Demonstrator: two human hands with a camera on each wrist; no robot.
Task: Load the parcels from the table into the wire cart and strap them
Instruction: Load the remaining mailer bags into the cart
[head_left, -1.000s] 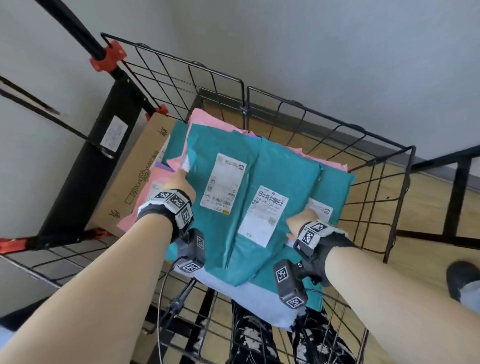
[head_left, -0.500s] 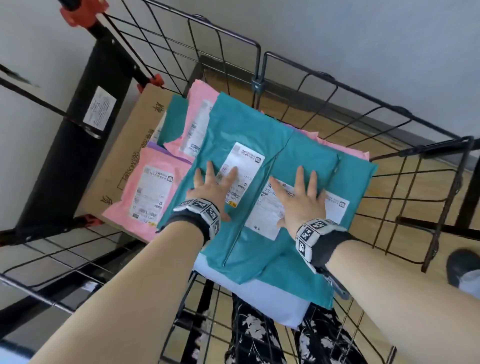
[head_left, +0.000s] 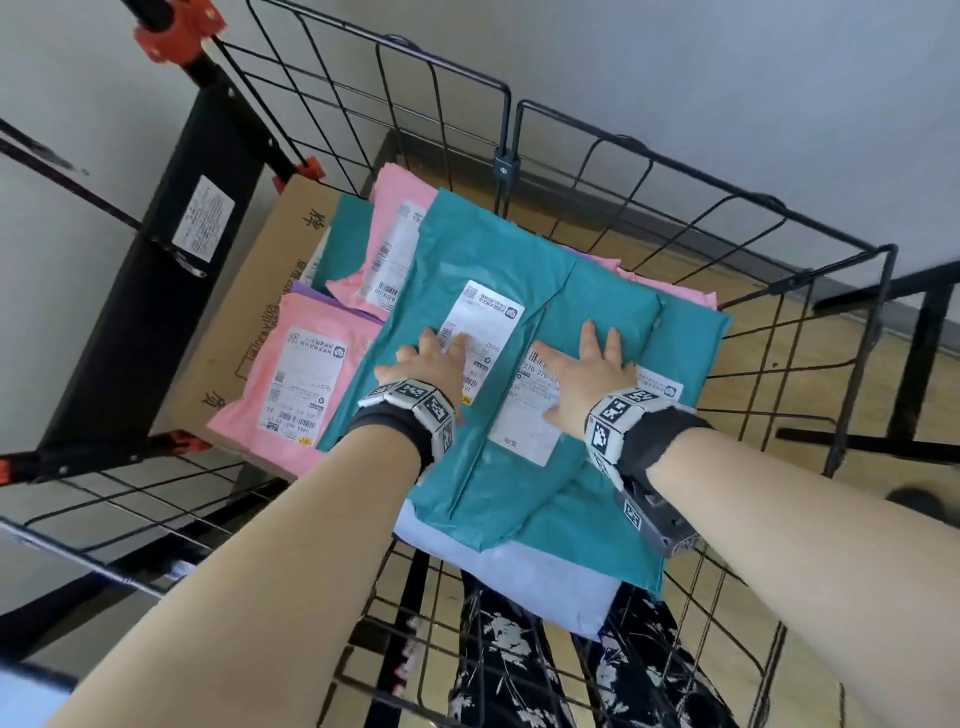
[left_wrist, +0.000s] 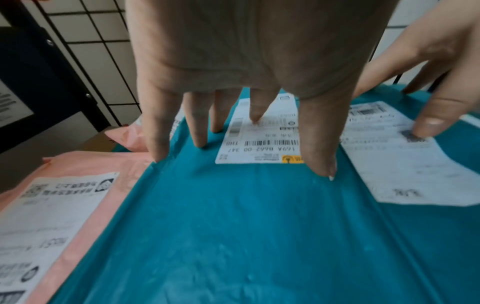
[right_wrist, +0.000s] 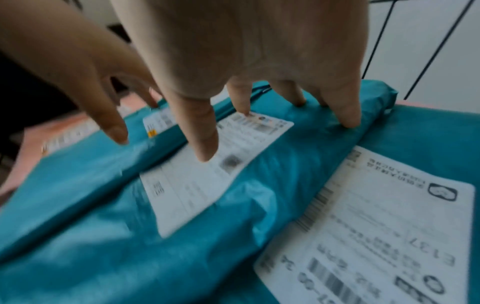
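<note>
- Left hand (head_left: 434, 364) flat, fingers spread, pressing the top teal parcel (head_left: 493, 441) in the cart (head_left: 852, 291).
- Right hand (head_left: 587, 379) flat beside it, gripping nothing.

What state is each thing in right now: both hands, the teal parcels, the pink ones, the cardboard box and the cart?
Left hand: open, fingers spread, pressing flat on the top teal parcel.
Right hand: open, flat on the neighbouring teal parcel's label.
Teal parcels: stacked on top, overlapping, labels up.
Pink parcels: lying flat, partly under the teal ones.
Cardboard box: closed, under the pink parcels.
Wire cart: loaded; no strap visible.
</note>
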